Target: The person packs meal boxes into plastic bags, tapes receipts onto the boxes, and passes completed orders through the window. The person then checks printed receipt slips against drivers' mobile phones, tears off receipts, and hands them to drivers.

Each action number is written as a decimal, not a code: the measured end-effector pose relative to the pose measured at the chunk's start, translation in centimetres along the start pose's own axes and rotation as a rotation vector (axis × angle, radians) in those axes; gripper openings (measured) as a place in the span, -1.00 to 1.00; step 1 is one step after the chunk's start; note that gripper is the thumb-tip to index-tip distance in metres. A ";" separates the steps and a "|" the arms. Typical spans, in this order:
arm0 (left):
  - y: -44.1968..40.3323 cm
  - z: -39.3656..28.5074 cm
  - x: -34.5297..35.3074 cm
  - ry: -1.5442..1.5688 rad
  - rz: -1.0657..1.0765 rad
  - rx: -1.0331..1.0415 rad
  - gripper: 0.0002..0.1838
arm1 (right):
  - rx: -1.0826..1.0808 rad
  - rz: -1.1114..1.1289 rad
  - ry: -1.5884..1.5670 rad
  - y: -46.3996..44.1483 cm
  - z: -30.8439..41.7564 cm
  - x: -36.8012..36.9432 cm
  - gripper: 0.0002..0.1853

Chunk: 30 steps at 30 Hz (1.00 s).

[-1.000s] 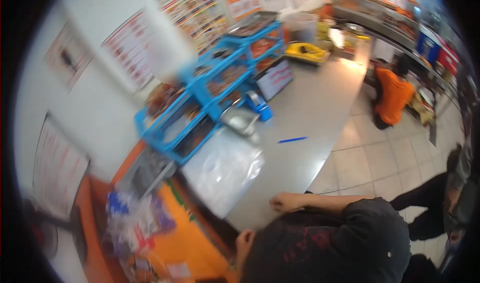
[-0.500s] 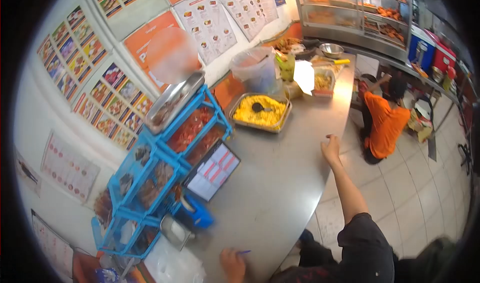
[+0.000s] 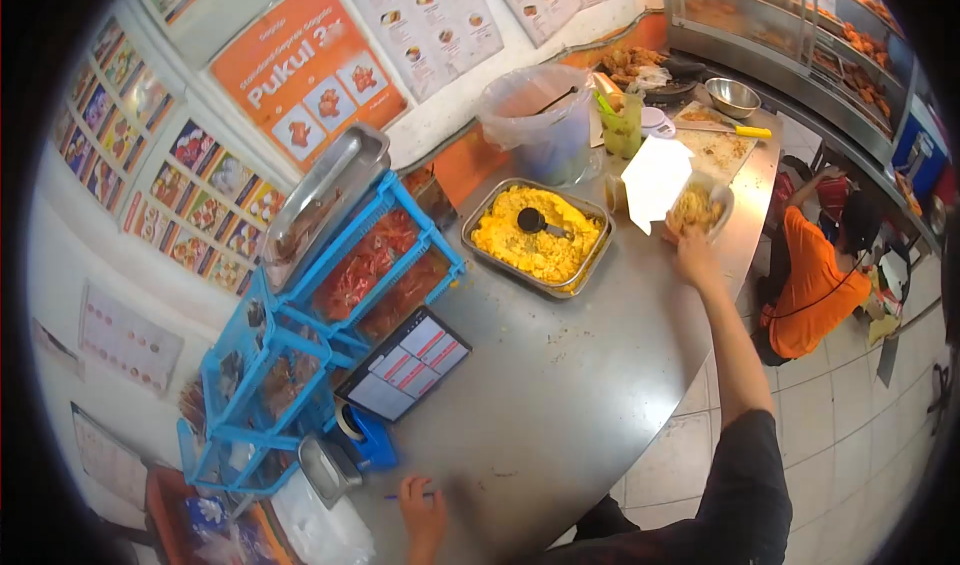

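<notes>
My right hand (image 3: 692, 253) reaches across the steel table and grips the near edge of a white takeaway box (image 3: 655, 180). The box's lid stands up, and its tray holds yellowish food (image 3: 695, 208). My fingertips are partly hidden against the box. Low in the view, my left hand (image 3: 424, 513) rests by the table's near side, closed around a thin blue pen (image 3: 398, 497). Left of the box sits a metal tray of yellow food (image 3: 535, 240) with a black scoop (image 3: 533, 221) lying in it.
Blue plastic racks (image 3: 350, 295) line the wall side, with a tablet (image 3: 405, 363) and a blue tape dispenser (image 3: 372, 440) before them. A clear bucket (image 3: 540, 125) and a metal bowl (image 3: 733, 97) stand farther back. A person in orange (image 3: 815, 285) crouches beyond the table's right edge.
My right hand has moved forward from the table's edge to the takeaway box and taken hold of it. My left hand still holds the pen. The view has shifted.
</notes>
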State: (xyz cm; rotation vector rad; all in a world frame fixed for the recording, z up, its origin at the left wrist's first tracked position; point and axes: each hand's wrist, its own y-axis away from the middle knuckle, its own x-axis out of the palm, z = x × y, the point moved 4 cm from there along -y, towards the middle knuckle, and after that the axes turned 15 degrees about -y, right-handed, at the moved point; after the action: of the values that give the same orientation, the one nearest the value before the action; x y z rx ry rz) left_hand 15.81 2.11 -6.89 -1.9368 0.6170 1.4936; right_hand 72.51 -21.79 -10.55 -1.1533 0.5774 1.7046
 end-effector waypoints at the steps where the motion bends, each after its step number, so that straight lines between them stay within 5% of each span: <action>1: 0.0 -0.4 0.2 0.006 0.012 -0.028 -0.73 | -0.112 0.011 0.019 2.0 1.5 1.0 -0.46; 4: 1.2 -1.5 0.6 -0.008 0.015 0.093 -0.70 | -0.308 0.067 -0.158 11.5 8.6 -0.7 -0.49; 9: 4.0 -1.5 -1.4 0.125 -0.021 0.056 -0.75 | -0.420 0.483 -0.507 25.2 18.7 1.3 -0.78; 13: 8.2 0.8 -2.7 0.184 -0.089 0.016 -0.77 | -0.518 0.778 -0.534 32.4 26.9 0.9 -0.76; 19: 17.0 10.1 -8.7 0.197 -0.255 -0.178 -0.78 | -1.047 0.555 -0.491 39.2 33.0 6.5 -0.79; 22: 21.9 17.7 -12.3 0.216 -0.357 -0.303 -0.76 | -1.329 0.239 -0.158 41.9 39.5 3.4 -0.76; 24: 25.9 23.4 -14.4 0.207 -0.449 -0.369 -0.75 | -1.262 0.339 -0.334 46.1 45.9 2.2 -0.61; 25: 28.0 26.5 -16.5 0.157 -0.534 -0.438 -0.74 | -0.929 0.539 -0.401 49.0 49.5 1.1 -0.61; 30: 37.7 37.2 -24.9 -0.012 -0.977 -0.811 -0.69 | -1.045 0.795 -0.684 59.4 61.7 1.0 -0.72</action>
State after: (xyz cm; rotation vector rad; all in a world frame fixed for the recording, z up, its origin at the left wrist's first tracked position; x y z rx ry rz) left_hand -41.78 1.74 3.69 -2.2249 -0.9961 1.1222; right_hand -7.59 1.91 8.31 -0.8909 -0.4435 3.0837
